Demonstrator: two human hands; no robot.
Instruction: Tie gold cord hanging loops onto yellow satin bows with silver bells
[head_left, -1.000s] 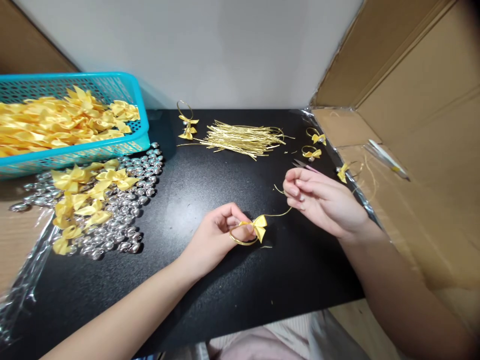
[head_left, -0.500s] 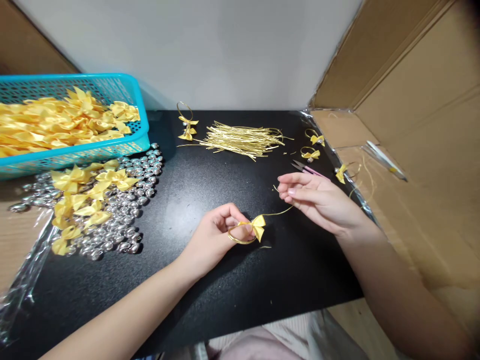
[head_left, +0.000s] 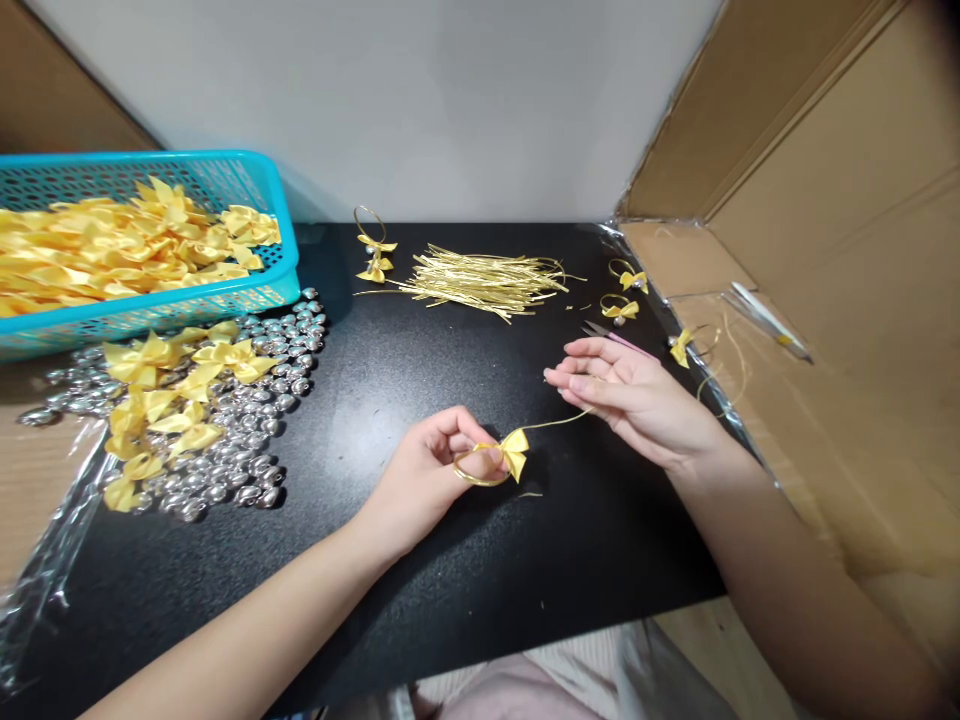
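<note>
Between thumb and fingertips, my left hand [head_left: 442, 455] pinches a yellow ribbon bow [head_left: 515, 453] above the black table, with a gold cord loop [head_left: 480, 481] beside the thumb. From the bow a thin gold cord [head_left: 559, 422] runs right and slightly up to my right hand [head_left: 619, 390]. The right thumb lies against the curled fingers where the cord reaches them; its end is hidden there. Just behind the right hand lie pink-handled scissors [head_left: 615, 338], partly covered by it.
A turquoise basket [head_left: 289, 250] of yellow bows stands at the back left. Silver beads [head_left: 255, 435] and loose bows [head_left: 191, 430] lie before it. Gold cord pieces [head_left: 487, 280] are heaped at the back. Finished-looking bow loops [head_left: 620, 312] sit at right, near cardboard [head_left: 832, 300].
My right hand has shifted slightly left and its fingers have curled over the cord. The cord tip that showed beyond the fingers is no longer plain. The left hand is almost still.
</note>
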